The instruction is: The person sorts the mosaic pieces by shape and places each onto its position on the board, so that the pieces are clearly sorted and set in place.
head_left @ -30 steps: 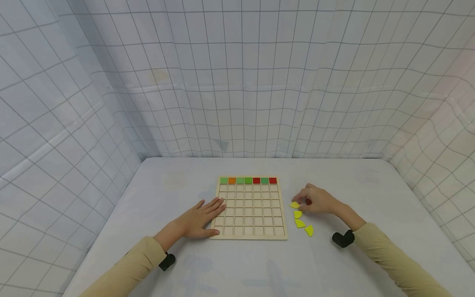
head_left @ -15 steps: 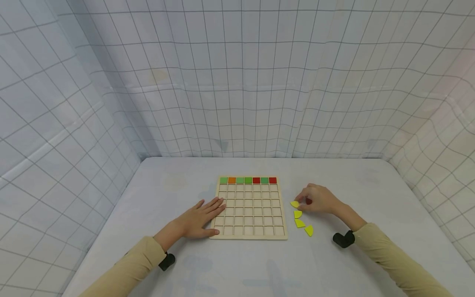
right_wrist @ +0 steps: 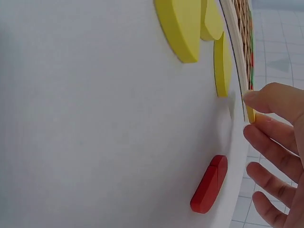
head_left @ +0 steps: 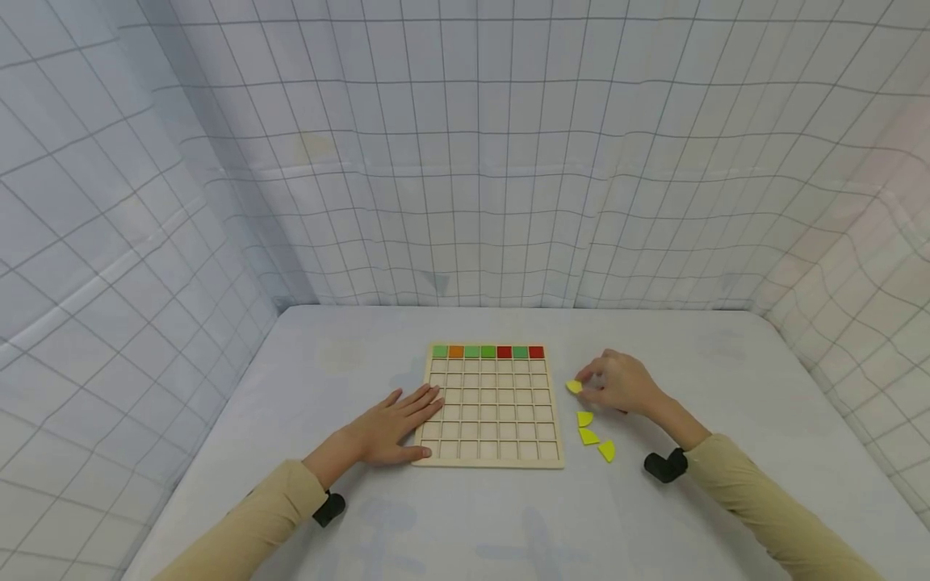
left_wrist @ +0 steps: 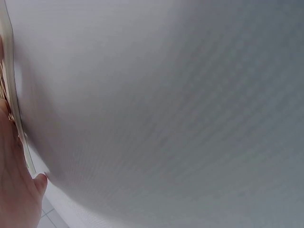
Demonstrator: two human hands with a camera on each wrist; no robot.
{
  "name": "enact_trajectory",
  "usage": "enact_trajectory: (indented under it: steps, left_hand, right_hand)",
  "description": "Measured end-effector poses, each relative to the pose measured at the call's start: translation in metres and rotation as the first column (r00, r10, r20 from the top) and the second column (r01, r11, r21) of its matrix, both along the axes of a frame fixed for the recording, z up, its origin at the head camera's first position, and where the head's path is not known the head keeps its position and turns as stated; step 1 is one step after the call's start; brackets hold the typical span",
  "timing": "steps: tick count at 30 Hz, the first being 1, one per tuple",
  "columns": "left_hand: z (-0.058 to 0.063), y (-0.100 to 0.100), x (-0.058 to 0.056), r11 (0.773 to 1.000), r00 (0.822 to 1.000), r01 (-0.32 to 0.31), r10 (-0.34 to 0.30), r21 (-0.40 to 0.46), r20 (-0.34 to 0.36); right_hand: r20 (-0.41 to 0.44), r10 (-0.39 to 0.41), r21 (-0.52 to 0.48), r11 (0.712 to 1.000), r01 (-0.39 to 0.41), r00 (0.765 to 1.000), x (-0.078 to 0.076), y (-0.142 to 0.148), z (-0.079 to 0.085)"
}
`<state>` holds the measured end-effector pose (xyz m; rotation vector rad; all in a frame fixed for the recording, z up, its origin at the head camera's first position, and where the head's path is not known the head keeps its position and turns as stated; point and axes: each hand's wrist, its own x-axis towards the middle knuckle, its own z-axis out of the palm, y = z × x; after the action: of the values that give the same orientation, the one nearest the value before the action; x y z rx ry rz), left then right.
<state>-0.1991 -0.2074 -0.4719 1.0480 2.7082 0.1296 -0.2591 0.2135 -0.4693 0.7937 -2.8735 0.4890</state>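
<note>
Grid-patterned curtain hangs behind a white table as, head view, a person's hands stay well apart: left hand, fingers spread, on a board with seven coloured tiles; right hand pinching one yellow piece just right of it, beyond three yellow quarter-rounds. Left wrist: board edge, part of that hand. Right wrist: the pinched piece edge-on, long axis nearly upright in frame, plus a red shape, mostly hand-hidden from above.

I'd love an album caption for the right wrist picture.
A right hand pinches a yellow piece, with three more yellow pieces and something red lying nearby.
</note>
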Motion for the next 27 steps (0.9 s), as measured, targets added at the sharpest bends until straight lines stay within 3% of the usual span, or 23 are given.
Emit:
enact_trajectory:
  steps: [10, 27]
  left_hand:
    - [-0.001, -0.001, 0.000, 1.000, 1.000, 0.009, -0.009, 0.020, 0.003]
    - [0.001, 0.000, 0.001, 1.000, 1.000, 0.007, -0.007, 0.013, 0.008]
  right_hand:
    - [-0.066, 0.014, -0.051, 0.999, -0.018, 0.998, -0.002, -0.018, 0.007]
    - [-0.043, 0.009, -0.076, 0.997, -0.012, 0.999, -0.009, -0.060, 0.017]
